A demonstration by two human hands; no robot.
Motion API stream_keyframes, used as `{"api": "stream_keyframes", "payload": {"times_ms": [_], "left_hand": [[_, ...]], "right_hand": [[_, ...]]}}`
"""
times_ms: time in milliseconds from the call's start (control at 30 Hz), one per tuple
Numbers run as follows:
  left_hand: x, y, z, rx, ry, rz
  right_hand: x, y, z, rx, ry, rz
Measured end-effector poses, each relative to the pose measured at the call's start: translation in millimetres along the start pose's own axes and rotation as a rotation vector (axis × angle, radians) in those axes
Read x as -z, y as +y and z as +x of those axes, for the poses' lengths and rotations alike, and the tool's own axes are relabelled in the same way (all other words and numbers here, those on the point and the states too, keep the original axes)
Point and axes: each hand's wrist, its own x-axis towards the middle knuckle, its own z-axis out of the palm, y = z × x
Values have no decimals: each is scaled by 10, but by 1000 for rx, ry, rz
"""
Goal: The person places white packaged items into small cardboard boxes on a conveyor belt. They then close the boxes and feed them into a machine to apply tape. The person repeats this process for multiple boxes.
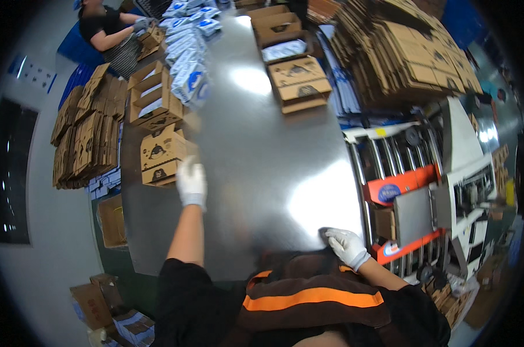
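Note:
My left hand (191,182), in a white glove, is at the right side of a brown cardboard box (160,155) with a dark printed picture. Its fingertips are smeared by motion against the box, so their grip does not show. Behind that box stands an open divided carton (152,98) with white-blue packs in it. My right hand (347,247), also gloved, is low over the near right edge of the metal table (244,173). Its fingers are bent together; whether they hold something beside the small dark patch at their tips is unclear.
White-blue packets (186,75) line the table's far left. A closed box (299,81) and open cartons stand far right. Flattened cardboard (91,133) is stacked left, more (412,52) at right. A roller machine (403,185) adjoins the right edge. Another person (103,32) works far left.

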Motion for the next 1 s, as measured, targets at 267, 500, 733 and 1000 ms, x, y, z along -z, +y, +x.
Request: {"api": "stream_keyframes", "payload": {"times_ms": [267,500,733,1000], "left_hand": [[788,-1879,776,823,-13,-882],[692,-1239,2285,256,-253,-931],[287,-1348,3982,837,-399,-1170],[198,-1604,4265,792,-636,-1344]], "right_hand": [[-536,-685,2760,358,4,-175],[-1059,-2727,6430,549,205,-525],[-2057,-3726,8287,830,387,-837],[-2478,-3620,8609,389,-8,-822]]}}
